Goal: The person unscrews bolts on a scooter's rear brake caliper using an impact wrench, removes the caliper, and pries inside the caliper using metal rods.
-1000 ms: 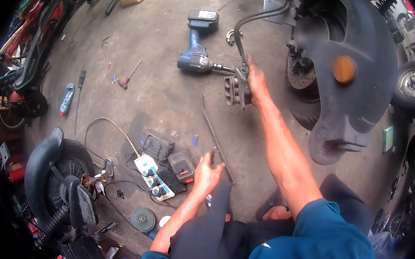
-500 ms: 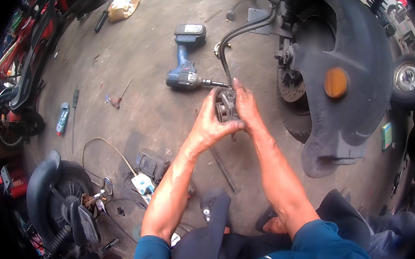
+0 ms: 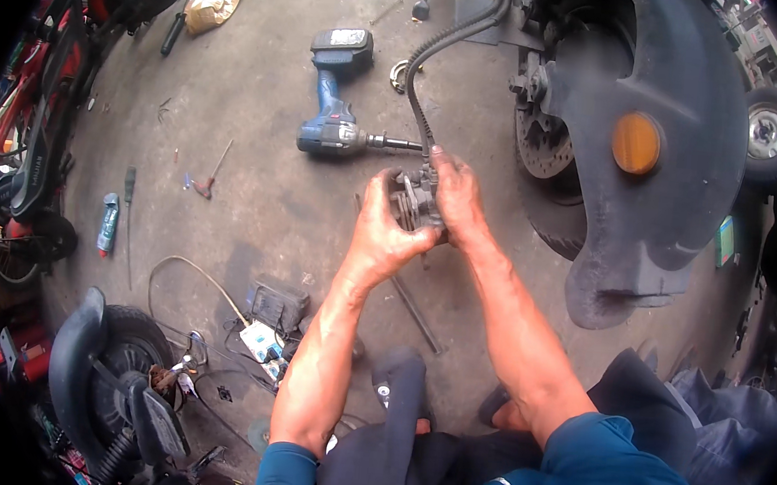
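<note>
The left hand [image 3: 378,232] and the right hand [image 3: 459,201] are half closed, gripping the brake caliper [image 3: 418,203] between them, just to the lower right of the power wrench [image 3: 330,122]. Right of this wrench there is also a black hose [image 3: 412,97] and, well apart, a fender [image 3: 691,167].

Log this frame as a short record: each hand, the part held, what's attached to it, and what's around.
Left hand: gripping the metal caliper from its left
Right hand: gripping its right side
Attached: black hose, running up from the caliper
Floor, left of hose: blue power tool, lying down
Right: dark fender with orange reflector
</note>
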{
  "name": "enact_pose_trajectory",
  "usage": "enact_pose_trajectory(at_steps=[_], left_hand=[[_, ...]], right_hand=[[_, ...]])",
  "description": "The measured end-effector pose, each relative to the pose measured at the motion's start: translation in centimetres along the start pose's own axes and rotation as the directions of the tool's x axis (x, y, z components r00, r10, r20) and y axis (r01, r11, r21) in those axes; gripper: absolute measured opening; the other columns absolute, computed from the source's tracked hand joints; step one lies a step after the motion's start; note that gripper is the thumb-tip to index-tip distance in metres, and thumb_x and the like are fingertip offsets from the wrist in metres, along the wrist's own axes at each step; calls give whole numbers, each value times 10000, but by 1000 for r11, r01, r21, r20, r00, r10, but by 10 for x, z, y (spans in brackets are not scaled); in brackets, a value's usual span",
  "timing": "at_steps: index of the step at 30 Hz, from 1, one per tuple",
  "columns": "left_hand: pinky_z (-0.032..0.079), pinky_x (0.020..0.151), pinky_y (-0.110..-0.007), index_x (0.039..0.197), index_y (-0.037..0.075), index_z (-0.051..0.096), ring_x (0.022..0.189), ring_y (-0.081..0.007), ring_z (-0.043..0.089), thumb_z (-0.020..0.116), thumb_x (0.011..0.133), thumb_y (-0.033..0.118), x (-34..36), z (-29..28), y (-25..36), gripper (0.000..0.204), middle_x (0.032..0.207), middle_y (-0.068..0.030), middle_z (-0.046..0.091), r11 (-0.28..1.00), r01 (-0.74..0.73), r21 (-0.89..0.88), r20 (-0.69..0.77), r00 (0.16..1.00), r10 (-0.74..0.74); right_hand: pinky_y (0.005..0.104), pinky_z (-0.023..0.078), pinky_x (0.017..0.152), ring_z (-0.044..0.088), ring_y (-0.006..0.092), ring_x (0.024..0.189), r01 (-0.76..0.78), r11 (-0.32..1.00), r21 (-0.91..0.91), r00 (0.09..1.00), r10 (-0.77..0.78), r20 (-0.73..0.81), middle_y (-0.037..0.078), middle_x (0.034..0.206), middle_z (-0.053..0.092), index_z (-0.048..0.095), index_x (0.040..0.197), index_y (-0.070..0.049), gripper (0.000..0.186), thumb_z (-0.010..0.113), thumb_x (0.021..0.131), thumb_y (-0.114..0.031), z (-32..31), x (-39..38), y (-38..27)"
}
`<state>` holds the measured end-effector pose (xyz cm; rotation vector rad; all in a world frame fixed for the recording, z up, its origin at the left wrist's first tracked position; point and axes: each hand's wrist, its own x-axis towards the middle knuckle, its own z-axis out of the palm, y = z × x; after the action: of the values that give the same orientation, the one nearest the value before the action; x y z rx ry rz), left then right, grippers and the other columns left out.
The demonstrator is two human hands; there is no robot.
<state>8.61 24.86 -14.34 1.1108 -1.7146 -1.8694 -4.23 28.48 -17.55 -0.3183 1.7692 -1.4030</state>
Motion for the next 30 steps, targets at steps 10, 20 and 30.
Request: enact_pose_trajectory(at_steps=[10,20,30], left_hand=[[461,879,-370,1235,-76,403,1033,-271,542,797,538,229,-6,1,2,857,1111,-194,521,990,-78,120,-58,995,85],[473,875,-334,1286,-37,428,1015,-220,571,759,598,240,6,-9,4,812,1140,-152,571,963,-175,203,48,984,169],[434,921,-347,1332,-42,403,1104,-227,520,782,661,390,-10,-11,8,883,1223,-152,526,997,-47,-58,27,998,49]], right_hand=[[334,461,757,586,187,837,56,998,6,993,-57,103,114,920,637,595,1074,8,449,440,951,-394,5,2,15],[370,445,857,589,290,987,51,975,-217,999,-46,26,229,1045,613,543,1142,77,566,445,937,-441,-6,14,14],[317,488,688,621,213,743,-187,950,249,980,164,111,150,882,652,609,988,43,425,478,926,-357,0,2,1]])
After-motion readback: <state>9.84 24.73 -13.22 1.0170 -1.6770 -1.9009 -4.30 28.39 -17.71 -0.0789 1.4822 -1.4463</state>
